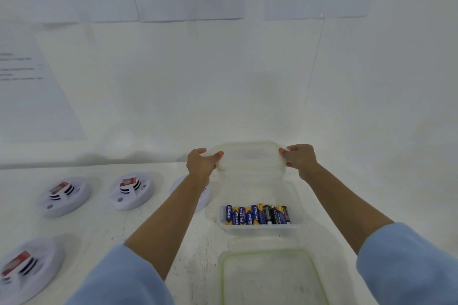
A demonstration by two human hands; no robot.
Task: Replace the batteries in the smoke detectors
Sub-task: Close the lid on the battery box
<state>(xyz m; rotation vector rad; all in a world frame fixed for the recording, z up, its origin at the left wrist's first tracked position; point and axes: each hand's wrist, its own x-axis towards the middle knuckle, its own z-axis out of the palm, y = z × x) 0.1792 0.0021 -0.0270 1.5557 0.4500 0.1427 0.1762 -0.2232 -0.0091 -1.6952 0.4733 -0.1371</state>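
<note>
The fingers (219,155) of my left hand (202,163) are clamped on one short end of the clear lid (250,156), and my right hand (298,158) grips the other end. I hold it raised near the table's (148,225) far edge, over the far end of the open container (296,205). The batteries (257,214) lie in a row against its near wall. A green-rimmed tub (223,275) sits at the near edge. Three smoke detectors (131,190) stand well apart on the left side. A fourth is half hidden behind my left forearm.
</note>
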